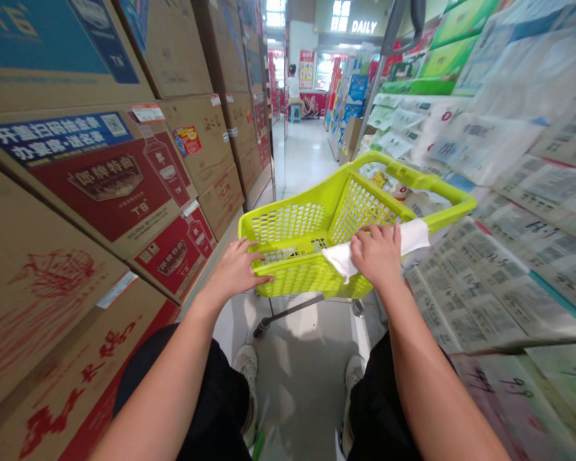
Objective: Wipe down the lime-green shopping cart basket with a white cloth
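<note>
A lime-green shopping cart with a perforated plastic basket stands sideways in front of my legs. My left hand grips the corner of its rim at the left end, fingers over the edge and thumb on the near side. On the near rim, my right hand presses a white cloth against the plastic, fingers curled over it. The cloth drapes over the rim, one corner hanging down the outer wall toward the left. Through the mesh, the basket's inside shows only its green floor.
Stacked cardboard cartons wall the left side. Packs of paper goods are piled close on the right, behind the cart handle. A grey metal pole rises beyond the cart. Down the aisle, a person sits on a blue stool.
</note>
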`<state>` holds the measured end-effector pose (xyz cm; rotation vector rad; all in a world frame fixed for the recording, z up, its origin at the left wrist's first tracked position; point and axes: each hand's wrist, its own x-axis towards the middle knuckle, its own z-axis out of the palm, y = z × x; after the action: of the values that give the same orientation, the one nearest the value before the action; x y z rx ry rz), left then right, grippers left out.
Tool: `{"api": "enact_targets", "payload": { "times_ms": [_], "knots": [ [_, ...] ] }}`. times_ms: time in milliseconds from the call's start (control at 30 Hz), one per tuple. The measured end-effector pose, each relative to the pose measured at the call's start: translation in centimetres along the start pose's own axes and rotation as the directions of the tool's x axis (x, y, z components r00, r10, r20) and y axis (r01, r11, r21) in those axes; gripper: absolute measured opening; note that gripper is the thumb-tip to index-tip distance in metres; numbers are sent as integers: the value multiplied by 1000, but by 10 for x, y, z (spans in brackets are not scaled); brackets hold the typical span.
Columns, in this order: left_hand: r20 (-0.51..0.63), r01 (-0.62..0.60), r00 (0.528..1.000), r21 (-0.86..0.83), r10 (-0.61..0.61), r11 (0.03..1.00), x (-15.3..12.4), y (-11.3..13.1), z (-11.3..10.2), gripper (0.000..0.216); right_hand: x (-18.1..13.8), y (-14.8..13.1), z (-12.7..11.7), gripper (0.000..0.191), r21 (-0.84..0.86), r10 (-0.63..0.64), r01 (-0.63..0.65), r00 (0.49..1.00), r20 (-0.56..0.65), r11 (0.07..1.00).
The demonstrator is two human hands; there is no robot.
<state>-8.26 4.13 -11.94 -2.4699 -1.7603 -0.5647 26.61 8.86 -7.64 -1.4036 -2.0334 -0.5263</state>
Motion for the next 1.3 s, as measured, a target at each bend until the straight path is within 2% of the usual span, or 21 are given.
{"api": "enact_targets", "payload": {
  "times_ms": [67, 200, 267, 333, 400, 467, 533, 567, 633, 733, 800, 833, 867, 933, 1033, 1100, 1133, 1200, 1300],
  "knots": [
    [13, -31, 999, -51, 31, 998, 2, -2, 8, 49, -6, -25, 5, 36, -15, -40, 42, 997, 70, 999],
    [17, -87, 996, -92, 88, 992, 7, 1, 15, 36, -18, -88, 12, 42, 155, -243, 216, 951, 188, 964],
    [57, -117, 991, -115, 124, 986, 8, 0, 12, 31, -21, -101, 13, 42, 216, -296, 252, 933, 203, 943],
    [88, -110, 988, -146, 124, 983, 8, -5, 6, 34, -18, -91, 12, 39, 202, -232, 193, 953, 195, 960],
    [111, -95, 987, -162, 114, 982, 7, -12, -1, 39, -12, -61, 12, 40, 134, -77, 58, 986, 145, 989],
    [131, -110, 983, -155, 131, 982, 4, -16, -6, 40, -4, -28, 12, 44, 61, 85, -88, 995, 51, 994],
    [153, -139, 975, -140, 160, 980, 1, -15, -8, 36, 0, -11, 12, 45, 24, 155, -154, 988, -23, 988],
    [159, -139, 974, -131, 159, 982, 0, -12, -9, 35, 0, -12, 12, 45, 24, 150, -149, 988, -29, 988],
    [164, -113, 978, -113, 130, 987, -1, -4, -10, 33, -7, -34, 11, 45, 75, 60, -63, 997, 39, 995],
    [168, -112, 977, -113, 130, 987, 0, 7, -13, 28, -26, -96, 9, 48, 238, -163, 117, 969, 187, 964],
    [180, -162, 966, -149, 188, 975, 2, 9, -16, 20, -36, -130, 9, 56, 298, -254, 187, 946, 204, 936],
    [182, -179, 961, -166, 208, 970, 2, 8, -18, 17, -39, -139, 9, 56, 306, -276, 209, 941, 197, 929],
    [184, -179, 960, -175, 211, 968, 2, 5, -19, 16, -40, -140, 10, 54, 299, -276, 213, 943, 187, 930],
    [184, -134, 969, -159, 162, 978, 1, -2, -18, 22, -35, -121, 12, 44, 247, -196, 153, 967, 162, 957],
    [189, -76, 977, -100, 94, 992, -3, -16, -12, 36, -18, -62, 12, 39, 114, 78, -86, 994, 72, 990],
    [201, -83, 975, -76, 97, 994, -5, -21, -8, 41, -8, -30, 8, 38, 44, 214, -214, 977, 1, 976],
    [207, -90, 973, -71, 103, 993, -5, -21, -7, 42, -6, -23, 7, 38, 19, 244, -243, 970, -19, 970],
    [211, -96, 971, -73, 110, 993, -6, -19, -7, 42, -8, -29, 5, 41, 1, 223, -223, 975, -3, 975],
    [205, -97, 972, -79, 112, 992, -6, -7, -12, 36, -26, -82, 7, 45, 103, 38, -50, 993, 111, 993]
  ]
}}
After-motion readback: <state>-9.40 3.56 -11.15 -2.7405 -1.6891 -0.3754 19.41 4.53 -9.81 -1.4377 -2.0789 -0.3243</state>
